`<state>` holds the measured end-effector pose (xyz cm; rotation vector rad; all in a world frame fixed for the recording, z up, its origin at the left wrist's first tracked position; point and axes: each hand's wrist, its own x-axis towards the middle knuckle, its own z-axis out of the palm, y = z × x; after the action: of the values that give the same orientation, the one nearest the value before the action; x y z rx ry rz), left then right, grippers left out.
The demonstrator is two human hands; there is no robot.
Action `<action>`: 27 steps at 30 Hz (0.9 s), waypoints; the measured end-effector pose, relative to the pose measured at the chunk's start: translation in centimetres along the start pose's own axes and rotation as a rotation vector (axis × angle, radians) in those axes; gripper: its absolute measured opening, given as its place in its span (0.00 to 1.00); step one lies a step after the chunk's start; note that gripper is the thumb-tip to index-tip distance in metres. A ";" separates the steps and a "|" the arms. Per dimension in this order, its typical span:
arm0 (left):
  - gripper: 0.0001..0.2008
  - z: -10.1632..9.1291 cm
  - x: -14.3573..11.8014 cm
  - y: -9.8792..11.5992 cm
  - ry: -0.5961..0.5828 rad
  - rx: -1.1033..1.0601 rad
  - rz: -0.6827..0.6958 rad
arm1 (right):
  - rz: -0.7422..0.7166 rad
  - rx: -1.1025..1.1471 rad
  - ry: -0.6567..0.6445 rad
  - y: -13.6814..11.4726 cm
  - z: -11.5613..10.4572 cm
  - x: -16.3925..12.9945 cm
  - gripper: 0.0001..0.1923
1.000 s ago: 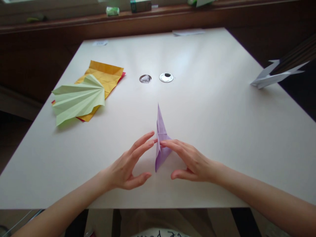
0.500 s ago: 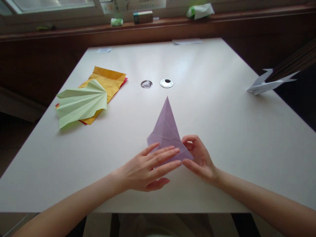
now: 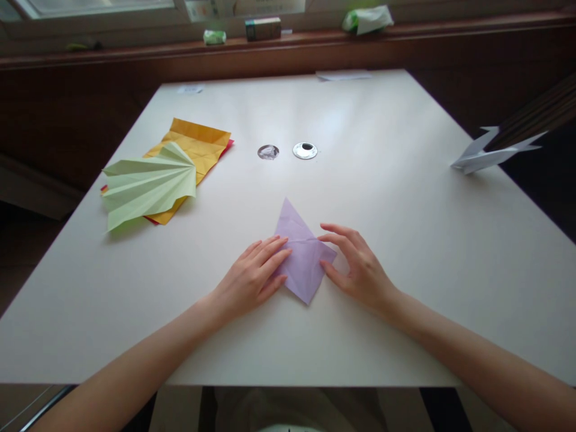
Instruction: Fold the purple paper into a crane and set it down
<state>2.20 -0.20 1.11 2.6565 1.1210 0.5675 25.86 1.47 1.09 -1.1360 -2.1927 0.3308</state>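
A folded purple paper (image 3: 302, 255), diamond-shaped, lies flat on the white table (image 3: 405, 240) near its front edge. My left hand (image 3: 252, 276) rests palm down with its fingertips pressing the paper's left corner. My right hand (image 3: 357, 267) touches the paper's right corner with spread fingers. Neither hand grips anything.
At the left lie a pleated light green paper fan (image 3: 146, 186) on orange and red sheets (image 3: 198, 144). Two round metal grommets (image 3: 305, 150) sit mid-table. A white folded paper model (image 3: 490, 153) stands at the right edge. Small items line the window sill (image 3: 263, 28) behind.
The purple paper stood upright on edge, then opened as a tall triangle, and now lies flattened as a diamond. Both hands moved from pinching it to pressing it down.
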 end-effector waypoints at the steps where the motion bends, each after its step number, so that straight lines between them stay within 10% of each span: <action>1: 0.20 0.1 0.0 -0.1 -0.025 0.015 -0.017 | -0.042 -0.007 -0.047 0.0 0.0 0.0 0.18; 12: 0.34 -0.7 -0.1 -0.8 -0.189 0.037 0.019 | -0.227 -0.049 -0.339 0.7 -0.9 0.4 0.23; 27: 0.22 -0.7 -0.1 -1.4 -0.003 -0.026 0.113 | -0.268 -0.042 -0.379 1.1 -1.2 0.4 0.27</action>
<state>0.96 0.68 1.23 2.7097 0.9610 0.5943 27.18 2.38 1.59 -0.8353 -2.6581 0.4104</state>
